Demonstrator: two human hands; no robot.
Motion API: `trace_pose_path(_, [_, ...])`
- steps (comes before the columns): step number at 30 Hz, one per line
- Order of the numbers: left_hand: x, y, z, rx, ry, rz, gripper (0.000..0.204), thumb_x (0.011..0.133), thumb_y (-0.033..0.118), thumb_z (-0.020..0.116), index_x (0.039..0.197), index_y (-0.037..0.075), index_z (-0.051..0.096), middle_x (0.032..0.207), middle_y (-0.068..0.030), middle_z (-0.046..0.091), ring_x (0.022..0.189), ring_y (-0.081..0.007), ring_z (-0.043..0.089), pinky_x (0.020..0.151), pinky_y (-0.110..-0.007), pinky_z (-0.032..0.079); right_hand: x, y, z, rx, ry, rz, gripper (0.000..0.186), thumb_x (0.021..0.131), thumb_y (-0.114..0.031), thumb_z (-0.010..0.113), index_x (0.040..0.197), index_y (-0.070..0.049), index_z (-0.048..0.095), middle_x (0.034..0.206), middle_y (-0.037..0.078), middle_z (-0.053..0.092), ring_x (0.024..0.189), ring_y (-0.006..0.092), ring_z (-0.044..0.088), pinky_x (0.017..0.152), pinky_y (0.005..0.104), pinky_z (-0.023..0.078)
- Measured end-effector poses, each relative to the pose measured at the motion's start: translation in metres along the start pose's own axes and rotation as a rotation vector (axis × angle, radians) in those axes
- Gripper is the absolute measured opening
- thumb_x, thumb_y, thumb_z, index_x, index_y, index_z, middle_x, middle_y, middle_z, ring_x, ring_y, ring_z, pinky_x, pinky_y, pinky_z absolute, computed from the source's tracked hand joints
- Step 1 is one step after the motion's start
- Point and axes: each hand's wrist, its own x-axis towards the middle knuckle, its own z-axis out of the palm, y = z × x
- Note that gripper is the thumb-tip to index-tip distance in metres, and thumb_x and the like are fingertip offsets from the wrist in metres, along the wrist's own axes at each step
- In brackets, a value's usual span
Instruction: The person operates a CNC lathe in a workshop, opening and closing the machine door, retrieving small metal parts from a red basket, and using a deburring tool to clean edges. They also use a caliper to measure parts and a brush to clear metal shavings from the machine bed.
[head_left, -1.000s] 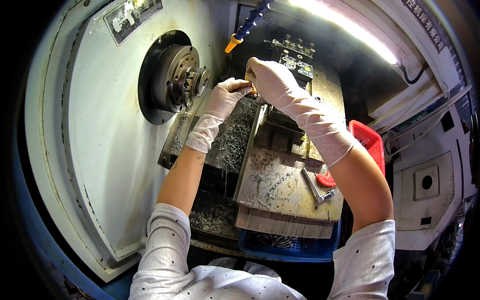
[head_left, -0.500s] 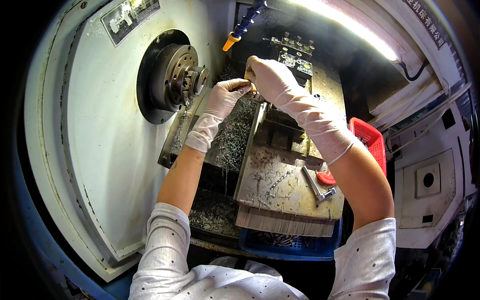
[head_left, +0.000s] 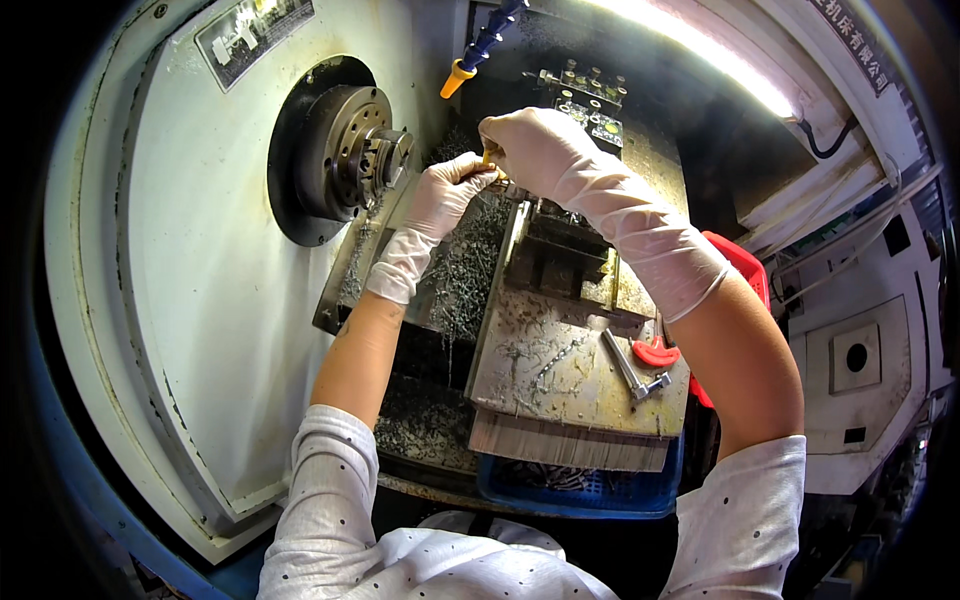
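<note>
Both of my hands wear thin white gloves and meet over the metal chips, to the right of the lathe chuck (head_left: 372, 160). My left hand (head_left: 445, 198) is closed, thumb and fingertips pinched on something too small to make out. Just above it, my right hand (head_left: 540, 150) bends down at the wrist with its fingers closed. A small yellowish piece (head_left: 488, 157) shows at the right fingertips, touching or nearly touching the left ones. Its kind cannot be told. Behind my right hand stands a tool block with bolts (head_left: 592, 100), partly covered.
An orange-tipped coolant nozzle (head_left: 459, 78) hangs above my hands. On the machine's slide plate (head_left: 530, 370) lie a metal wrench-like tool (head_left: 628, 368) and a red-handled tool (head_left: 655, 352). A blue basket (head_left: 655, 500) with metal parts sits below; a red basket (head_left: 740, 258) stands right.
My right hand has shifted slightly left, and its forearm has swung outward to the right, showing more of the red-handled tool. The left hand stays almost in place, still pinched.
</note>
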Motion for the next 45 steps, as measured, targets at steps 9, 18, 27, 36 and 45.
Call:
trace_pose_path(9, [0.001,-0.002,0.001,-0.127,-0.003,-0.033,0.014,0.071,0.008,0.056,0.082,0.0,0.056,0.073,-0.0007,0.057,0.066,-0.0043,0.048,0.063,-0.018,0.039,0.004,-0.003,0.001,-0.077,0.03,0.005,0.008,0.069,-0.016,0.049,0.071,-0.008,0.05,0.062,0.009,0.053,0.059,0.0264,0.054,0.053,0.0325,0.043])
trace_pose_path(18, [-0.001,-0.002,-0.001,0.129,0.013,0.129,0.014,0.067,0.007,0.057,0.08,0.002,0.056,0.071,-0.0059,0.056,0.066,-0.0113,0.051,0.062,-0.021,0.04,-0.004,-0.007,-0.008,-0.152,-0.035,-0.165,0.009,0.066,-0.011,0.051,0.074,-0.009,0.051,0.062,0.009,0.054,0.06,0.0254,0.055,0.054,0.0319,0.044])
trace_pose_path(27, [-0.003,-0.008,0.004,0.237,0.102,0.223,0.012,0.065,0.008,0.058,0.076,0.003,0.056,0.07,-0.0087,0.054,0.066,-0.021,0.05,0.062,-0.028,0.04,-0.004,0.004,-0.008,-0.587,-0.045,-0.622,0.005,0.064,-0.01,0.051,0.067,-0.01,0.055,0.057,0.003,0.055,0.06,0.0173,0.057,0.051,0.0268,0.045])
trace_pose_path(36, [-0.01,-0.012,0.0,0.017,0.091,0.094,0.013,0.07,0.004,0.053,0.083,0.0,0.054,0.077,-0.0056,0.057,0.069,-0.0103,0.051,0.064,-0.021,0.04,0.011,-0.041,-0.022,-0.21,-0.264,0.045,0.011,0.062,-0.01,0.055,0.07,-0.005,0.059,0.067,0.009,0.058,0.065,0.0217,0.057,0.056,0.0292,0.046])
trace_pose_path(45, [-0.019,-0.012,-0.014,-0.208,0.228,0.034,0.018,0.076,0.006,0.048,0.092,0.001,0.054,0.083,-0.0036,0.057,0.072,-0.0065,0.05,0.069,-0.018,0.039,0.024,-0.024,-0.015,-0.108,-0.292,0.279,0.016,0.066,-0.014,0.049,0.073,-0.003,0.059,0.072,0.015,0.057,0.068,0.028,0.056,0.058,0.0312,0.045])
